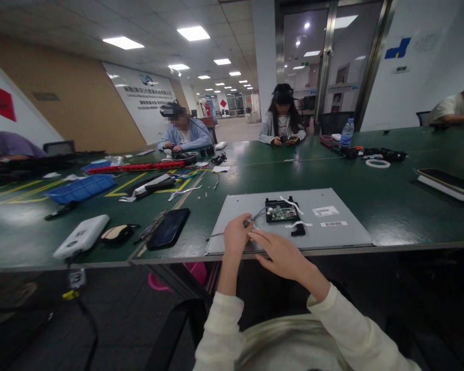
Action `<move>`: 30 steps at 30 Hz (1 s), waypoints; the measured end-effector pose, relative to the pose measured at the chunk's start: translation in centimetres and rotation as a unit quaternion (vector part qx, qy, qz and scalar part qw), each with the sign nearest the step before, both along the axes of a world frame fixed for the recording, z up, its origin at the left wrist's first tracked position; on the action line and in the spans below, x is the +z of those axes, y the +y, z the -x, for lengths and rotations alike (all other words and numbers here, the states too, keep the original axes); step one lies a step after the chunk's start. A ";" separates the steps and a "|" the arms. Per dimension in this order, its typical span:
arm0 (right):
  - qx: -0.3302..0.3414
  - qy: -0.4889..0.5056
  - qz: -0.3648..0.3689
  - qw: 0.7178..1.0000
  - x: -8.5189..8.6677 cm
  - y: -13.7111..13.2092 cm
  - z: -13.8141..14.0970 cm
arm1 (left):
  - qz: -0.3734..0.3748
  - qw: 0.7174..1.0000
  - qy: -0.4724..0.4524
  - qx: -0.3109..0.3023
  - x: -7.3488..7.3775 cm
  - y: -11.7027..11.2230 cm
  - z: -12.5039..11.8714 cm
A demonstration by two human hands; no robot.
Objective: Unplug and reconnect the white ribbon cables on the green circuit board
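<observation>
A grey metal panel [332, 229] lies flat at the near edge of the green table [402, 206]. A small green circuit board [281, 212] in a black frame sits on it, with white ribbon strips and thin wires leading left. My left hand [235, 238] is closed, pinching a thin wire or tool [248, 222] at the panel's near left part. My right hand [280, 252] rests beside it on the panel's front edge, fingers stretched toward the left hand and holding nothing.
A black phone [168, 228], a white power bank [82, 236] and a blue tray [81, 187] lie to the left. A tape roll [378, 164], a water bottle [347, 133] and a flat device [448, 182] are to the right. Other people sit across and at both sides.
</observation>
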State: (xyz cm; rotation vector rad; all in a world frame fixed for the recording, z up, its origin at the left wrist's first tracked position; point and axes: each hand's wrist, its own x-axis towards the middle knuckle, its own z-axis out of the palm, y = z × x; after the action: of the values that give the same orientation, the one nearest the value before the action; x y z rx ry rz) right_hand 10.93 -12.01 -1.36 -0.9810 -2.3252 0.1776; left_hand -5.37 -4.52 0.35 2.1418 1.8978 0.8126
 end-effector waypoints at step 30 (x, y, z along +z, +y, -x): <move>0.010 0.142 0.024 0.990 0.1 -0.4 0.9 | -0.064 0.915 0.076 0.390 0.5 -0.4 18.5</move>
State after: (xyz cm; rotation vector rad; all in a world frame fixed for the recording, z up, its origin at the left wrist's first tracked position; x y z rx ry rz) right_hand 10.03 -12.38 -1.23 -0.8917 -2.0800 0.3590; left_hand -23.90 -4.93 0.81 1.4858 2.9075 0.9131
